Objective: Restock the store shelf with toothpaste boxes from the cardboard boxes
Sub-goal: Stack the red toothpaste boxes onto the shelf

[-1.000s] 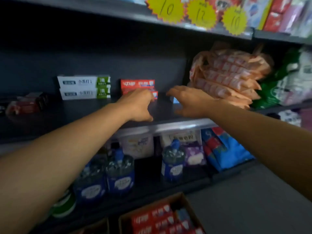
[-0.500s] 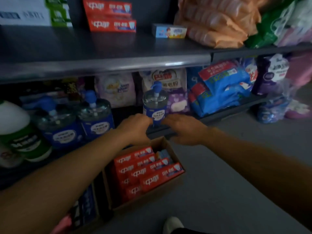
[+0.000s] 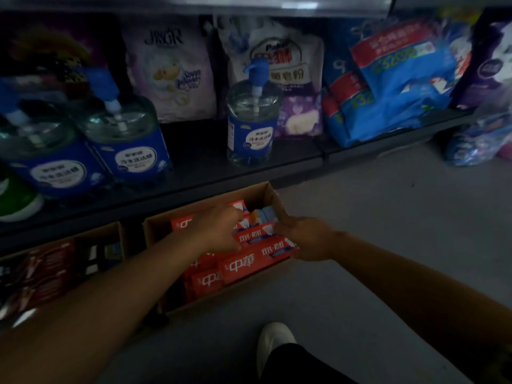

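Red toothpaste boxes [image 3: 243, 261] packed flat in cardboard box [image 3: 273, 196] on floor [image 3: 388, 245], just in front of bottom shelf [image 3: 194, 187]. Small blue boxes [image 3: 267, 213] tucked at far end of same cardboard box.

Left hand [image 3: 221, 231] down inside cardboard box, on top of red boxes, fingers bent over them; can't tell if grip is tight on one or just resting. Right hand [image 3: 304, 239] at right side of cardboard box, fingers curled at end of top red box, touching it; real pinch or not, can't tell.

2nd cardboard box [image 3: 110, 231] just left of 1st, dark red packs [image 3: 41, 273] inside, blurry.

Behind cardboard box, on bottom shelf: clear pump bottle w/ blue label [image 3: 250, 117] standing up straight. Left of it, 2 more pump bottles [image 3: 122, 134] close together, then green-and-white bottle [image 3: 13, 198] at far left edge. Behind bottles: pale soap powder bag [image 3: 171, 70], white bag w/ red print [image 3: 279, 59], small purple pack [image 3: 300, 117]. Right of cardboard box, up on shelf: blue-and-red packs [image 3: 388, 84] leaning in a pile, purple bag [image 3: 490, 67] past them.

Near side of cardboard box: white shoe [image 3: 273, 342] on floor, dark trouser leg [image 3: 293, 364] over it.
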Demonstrator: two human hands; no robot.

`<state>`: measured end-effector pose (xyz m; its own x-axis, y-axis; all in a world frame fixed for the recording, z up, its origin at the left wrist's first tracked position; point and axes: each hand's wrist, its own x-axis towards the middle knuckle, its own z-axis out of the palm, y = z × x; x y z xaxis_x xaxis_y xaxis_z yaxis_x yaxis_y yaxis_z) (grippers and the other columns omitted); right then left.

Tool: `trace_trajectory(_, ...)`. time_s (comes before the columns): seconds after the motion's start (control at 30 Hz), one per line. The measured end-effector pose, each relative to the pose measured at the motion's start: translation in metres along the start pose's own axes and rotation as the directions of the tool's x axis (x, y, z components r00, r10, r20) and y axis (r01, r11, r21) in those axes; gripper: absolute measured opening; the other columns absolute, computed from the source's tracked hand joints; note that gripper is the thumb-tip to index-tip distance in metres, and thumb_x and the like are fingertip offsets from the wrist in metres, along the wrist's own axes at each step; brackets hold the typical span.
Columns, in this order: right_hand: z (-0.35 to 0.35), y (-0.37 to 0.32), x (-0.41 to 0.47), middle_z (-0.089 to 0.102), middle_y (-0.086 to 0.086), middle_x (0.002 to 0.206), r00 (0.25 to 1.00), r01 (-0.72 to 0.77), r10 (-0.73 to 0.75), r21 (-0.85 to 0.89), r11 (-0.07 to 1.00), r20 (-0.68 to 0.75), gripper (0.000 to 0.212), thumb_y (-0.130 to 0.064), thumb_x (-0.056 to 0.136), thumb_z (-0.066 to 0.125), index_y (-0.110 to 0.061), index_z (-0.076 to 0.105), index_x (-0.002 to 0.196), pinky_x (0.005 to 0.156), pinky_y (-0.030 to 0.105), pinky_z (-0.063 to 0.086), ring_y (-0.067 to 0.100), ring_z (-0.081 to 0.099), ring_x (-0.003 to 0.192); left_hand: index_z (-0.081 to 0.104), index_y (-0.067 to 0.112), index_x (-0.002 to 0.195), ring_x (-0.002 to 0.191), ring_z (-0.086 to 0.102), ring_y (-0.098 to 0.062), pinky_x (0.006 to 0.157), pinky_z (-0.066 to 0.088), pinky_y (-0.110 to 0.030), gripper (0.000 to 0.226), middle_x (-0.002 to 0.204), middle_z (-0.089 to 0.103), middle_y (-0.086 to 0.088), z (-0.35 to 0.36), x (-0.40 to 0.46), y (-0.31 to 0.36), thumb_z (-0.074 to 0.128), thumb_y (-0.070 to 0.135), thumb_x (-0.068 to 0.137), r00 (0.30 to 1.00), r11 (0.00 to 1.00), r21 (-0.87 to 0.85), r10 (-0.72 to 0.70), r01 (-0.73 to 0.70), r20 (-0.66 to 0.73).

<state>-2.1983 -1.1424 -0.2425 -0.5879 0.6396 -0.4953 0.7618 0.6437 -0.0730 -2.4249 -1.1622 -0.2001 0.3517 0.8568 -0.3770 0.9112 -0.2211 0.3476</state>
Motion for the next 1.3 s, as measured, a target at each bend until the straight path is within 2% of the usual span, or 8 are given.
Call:
trace_trajectory(0.1,0.007,0.005,0.005,0.023,0.008,0.155,1.000,0.004,-0.004,0.007,1.000,0.026,0.076,-0.040,0.092,0.055,-0.025,0.010,0.151,0.107,0.036,0.036,0.026,0.039,0.133,0.059,0.023,0.121,0.106,0.058,-0.014,0.089,0.051,-0.031,0.049,0.122,0.061,0.001,0.011,0.007,0.000,0.077,0.032,0.075,1.000,1.000,-0.014,0.009,-0.009,0.018)
trace_trajectory(0.27,0.003,0.007,0.009,0.027,0.010,0.153,0.995,0.018,-0.018,0.008,1.000,0.095,0.080,-0.035,0.091,0.060,-0.024,0.009,0.152,0.107,0.033,0.035,0.025,0.039,0.133,0.061,0.023,0.120,0.101,0.060,-0.012,0.083,0.054,-0.029,0.049,0.116,0.063,0.003,0.017,0.013,0.000,0.078,0.033,0.074,0.999,0.999,-0.024,0.024,-0.024,0.026)
trace_trajectory(0.5,0.002,0.006,0.015,0.034,0.009,0.149,0.993,0.072,-0.066,-0.060,0.996,0.093,0.071,-0.034,0.088,0.064,-0.016,0.028,0.147,0.109,0.032,0.030,0.023,0.037,0.133,0.057,0.021,0.126,0.106,0.057,-0.014,0.089,0.052,-0.033,0.057,0.122,0.059,0.002,0.010,0.013,-0.007,0.077,0.034,0.074,1.000,1.000,0.008,0.020,-0.020,0.002)
trace_trajectory(0.7,0.009,0.009,0.022,0.035,0.013,0.147,0.984,0.036,-0.027,-0.048,0.998,0.175,0.085,-0.036,0.088,0.064,-0.023,0.008,0.151,0.104,0.038,0.041,0.027,0.045,0.127,0.060,0.025,0.116,0.092,0.057,-0.008,0.076,0.051,-0.026,0.047,0.111,0.061,0.006,0.007,0.012,-0.017,0.077,0.034,0.074,1.000,1.000,-0.007,0.007,-0.007,0.003)
trace_trajectory(0.87,0.011,0.008,0.020,0.045,0.012,0.139,0.994,-0.007,0.013,-0.058,0.998,0.106,0.061,-0.021,0.089,0.060,-0.015,0.035,0.145,0.100,0.044,0.043,0.031,0.049,0.122,0.061,0.027,0.116,0.093,0.059,-0.009,0.078,0.053,-0.028,0.047,0.113,0.061,0.006,0.003,0.010,-0.019,0.078,0.034,0.073,1.000,1.000,-0.026,0.012,-0.012,0.002)
trace_trajectory(1.03,-0.007,0.007,0.015,0.036,0.010,0.147,0.984,0.114,-0.099,-0.098,0.989,0.145,0.071,-0.037,0.092,0.057,-0.017,0.019,0.149,0.104,0.035,0.038,0.025,0.043,0.129,0.061,0.028,0.111,0.087,0.059,-0.008,0.072,0.050,-0.025,0.043,0.108,0.062,0.007,-0.005,0.008,-0.019,0.079,0.034,0.072,0.999,0.999,-0.018,0.030,-0.030,0.022)
trace_trajectory(1.13,-0.017,0.008,0.007,0.043,0.008,0.142,0.992,0.069,-0.057,-0.102,0.992,0.113,0.071,-0.037,0.088,0.062,-0.022,0.025,0.146,0.102,0.034,0.038,0.024,0.045,0.125,0.063,0.027,0.103,0.089,0.059,-0.011,0.075,0.053,-0.030,0.035,0.105,0.062,0.006,-0.017,0.003,-0.015,0.078,0.034,0.072,0.999,0.999,0.012,0.040,-0.040,0.010)
trace_trajectory(1.3,-0.055,0.008,-0.014,0.053,0.002,0.131,1.000,0.022,-0.022,-0.060,0.998,0.013,0.059,-0.045,0.085,0.063,-0.024,0.040,0.135,0.097,0.030,0.039,0.020,0.052,0.117,0.063,0.027,0.110,0.089,0.060,-0.008,0.078,0.055,-0.033,0.043,0.105,0.062,0.007,-0.057,-0.012,-0.004,0.079,0.035,0.071,0.999,0.999,-0.012,0.033,-0.033,-0.017)
